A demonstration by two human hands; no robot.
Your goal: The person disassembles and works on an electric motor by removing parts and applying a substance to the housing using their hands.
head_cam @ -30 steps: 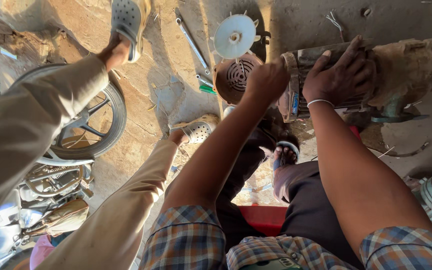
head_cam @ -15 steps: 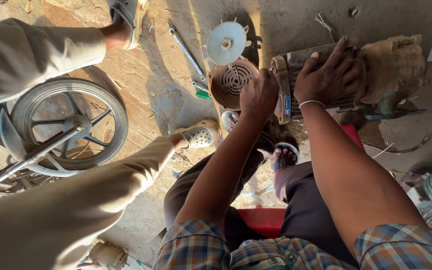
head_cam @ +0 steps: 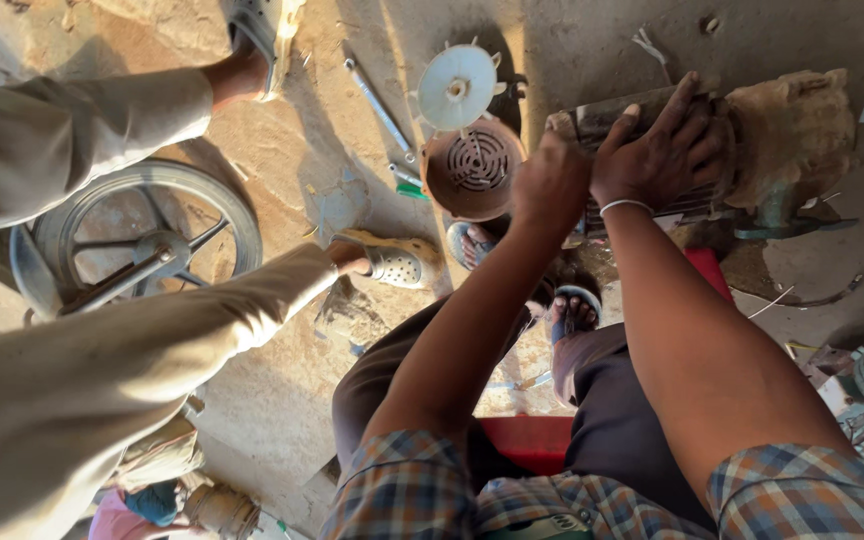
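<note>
An old, dirty electric motor [head_cam: 697, 195] lies on the ground in front of me, with a rusty pump housing [head_cam: 792, 130] at its right end. My right hand [head_cam: 664, 150] presses down on top of the motor casing with its fingers spread over it. My left hand [head_cam: 550, 185] is curled against the motor's left end; what its fingers hold is hidden. Just left of that hand lie a brown round fan cover with a grille [head_cam: 472, 170] and a white plastic fan [head_cam: 457, 88].
Another person's legs in beige trousers [head_cam: 102, 370] cross the left side, with a sandalled foot [head_cam: 397, 262] near the fan cover. A wheel [head_cam: 142, 235] lies at the left and a long metal tool [head_cam: 377, 100] by the fan. I sit on a red stool [head_cam: 532, 440].
Both my hands stay on the motor. The other person's leg has swung across the lower left, and the wheel now shows more fully.
</note>
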